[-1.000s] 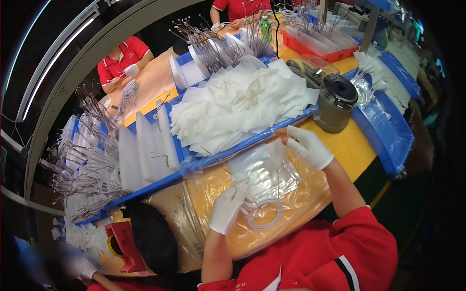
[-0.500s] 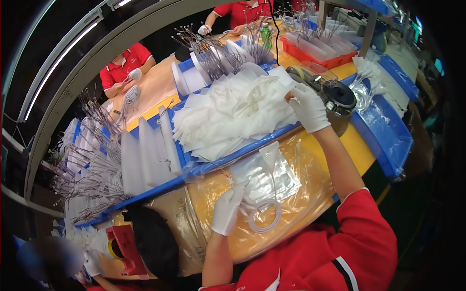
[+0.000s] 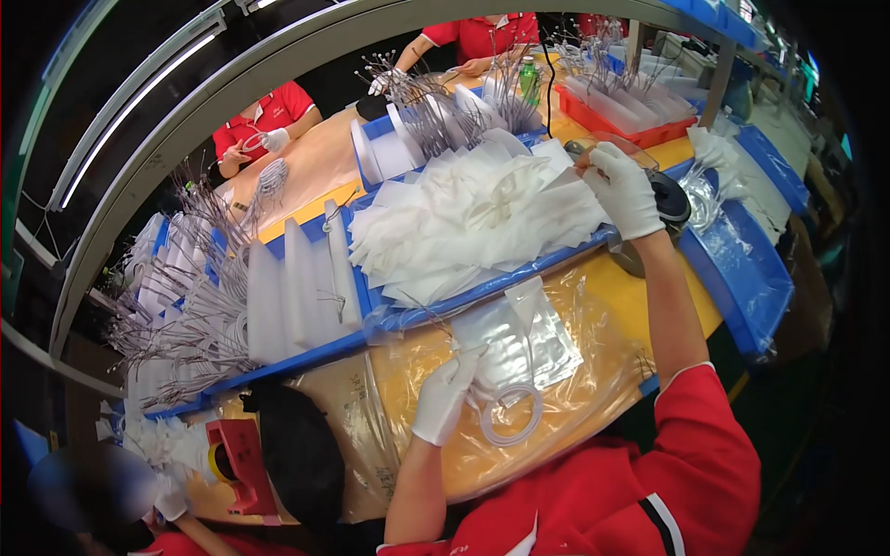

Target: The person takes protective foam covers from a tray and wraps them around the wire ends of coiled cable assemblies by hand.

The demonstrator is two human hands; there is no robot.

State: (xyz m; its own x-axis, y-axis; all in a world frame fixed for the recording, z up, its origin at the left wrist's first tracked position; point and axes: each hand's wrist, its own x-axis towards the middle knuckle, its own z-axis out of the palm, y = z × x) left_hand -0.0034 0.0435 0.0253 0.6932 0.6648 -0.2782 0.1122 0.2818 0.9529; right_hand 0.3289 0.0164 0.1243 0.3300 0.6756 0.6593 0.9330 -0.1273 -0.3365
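My left hand [image 3: 445,397], in a white glove, is closed on part of a coiled white cable [image 3: 512,417]. The coil lies on the plastic-covered bench, below a silvery flat bag [image 3: 547,347]. A white strip [image 3: 524,301] lies across that bag. My right hand [image 3: 623,190], also gloved, is raised at the right end of a heap of thin white sheets [image 3: 464,218]. Its fingers are pinched together, and what they hold, if anything, is too small to make out. Behind this hand stands a dark round-ended machine [image 3: 669,197], partly covered by it.
Blue trays [image 3: 324,349] hold white foam dividers [image 3: 298,287] and bundled cables [image 3: 209,320]. A red tape dispenser [image 3: 243,466] and a black cloth-like item [image 3: 301,454] sit at left. A red tray [image 3: 640,137] stands at the back. Co-workers in red shirts [image 3: 278,109] work across the bench.
My right hand has moved up and away from me, over the front of the dark machine. My left hand stays at the coil. The whole view has shifted slightly.
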